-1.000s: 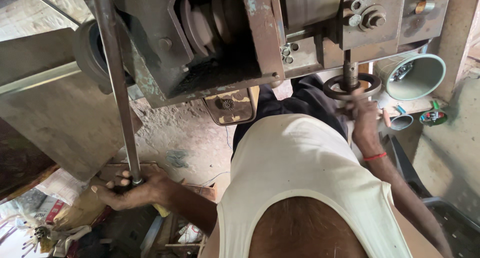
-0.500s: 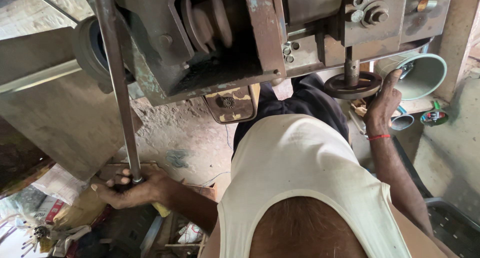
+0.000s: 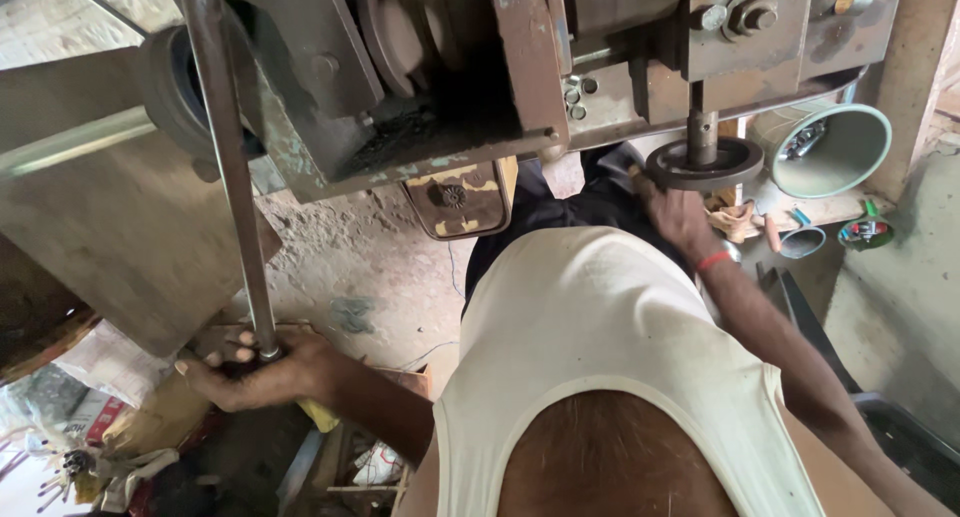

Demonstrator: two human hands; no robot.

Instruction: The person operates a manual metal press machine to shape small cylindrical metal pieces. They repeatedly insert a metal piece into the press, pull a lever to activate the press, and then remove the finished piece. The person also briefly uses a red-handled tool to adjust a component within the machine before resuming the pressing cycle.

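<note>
1. the surface below is a dusty concrete floor (image 3: 370, 267), pale and gritty, showing between the machine and the person's white vest.
2. a heavy rusted metal machine (image 3: 500, 67) fills the top of the view, with a pulley and bolts on its face; a brick wall lies at the upper left.
3. to the left of the left hand's grip, papers and scraps are heaped on the floor; a yellow scrap lies just under the wrist.
4. the left hand (image 3: 255, 372) has its grip shut around the lower end of a long steel rod (image 3: 232, 167), fingers curled over it and knuckles toward the camera.
5. the rod's long axis runs nearly upright in the view, leaning slightly, from the grip up past the machine's left side to the top edge.
6. the right hand (image 3: 680, 212) lies against the underside of a dark round handwheel (image 3: 703, 164); whether its grip is closed on the rim cannot be told, since the fingers are partly hidden.
7. the handwheel lies flat, its short shaft standing straight up into the machine above the grip.
8. a red band circles the right wrist.
9. beyond the right grip, a pale green funnel-shaped shade (image 3: 835, 149) lies on its side, mouth facing the camera, near small tools on a ledge.
</note>
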